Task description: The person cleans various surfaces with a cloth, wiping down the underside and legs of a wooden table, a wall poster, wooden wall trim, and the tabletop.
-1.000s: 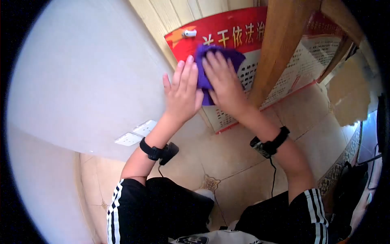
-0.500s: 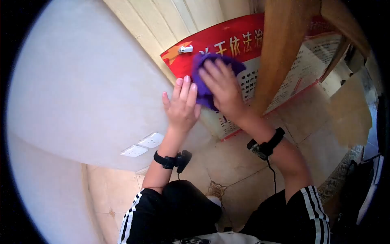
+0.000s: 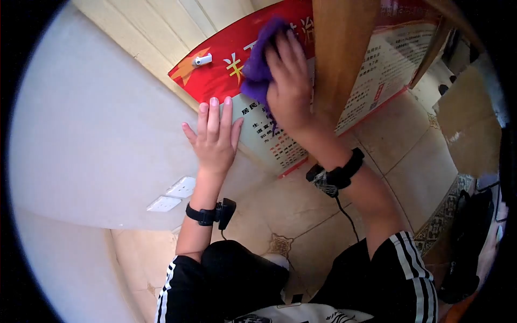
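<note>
Nearest the wearer, below the poster (image 3: pixel 215 84), lie black-clad knees (image 3: pixel 242 269) over the tiled floor (image 3: pixel 409 167), and each forearm carries a black strap with a small device, the left strap (image 3: pixel 201 215) and the right strap (image 3: pixel 348 171), probably fastened there to leave the palms free. The left hand (image 3: pixel 214 141) reaches to the poster's lower left edge, palm down, fingers spread wide and gripping nothing; its placing looks like a brace that steadies the body. The right hand (image 3: pixel 293 91) is on the poster itself, left of the wooden post (image 3: pixel 343 59) that crosses in front of it, and holds a purple cloth (image 3: pixel 257 70). The fingers lie long over the bunched fabric, seemingly so that the palm can press it against the poster's face; how tightly the cloth is pinched underneath cannot be told. It covers part of the gold heading and hangs loose toward the left hand. To the left of the poster, below its near corner, two sockets (image 3: pixel 181 187) sit on the pale wall (image 3: pixel 102 134). A white hook (image 3: pixel 202 60) is fixed in the poster's red left part, apart from the cloth, and past the poster's upper edge runs cream panelling (image 3: pixel 156 37).
</note>
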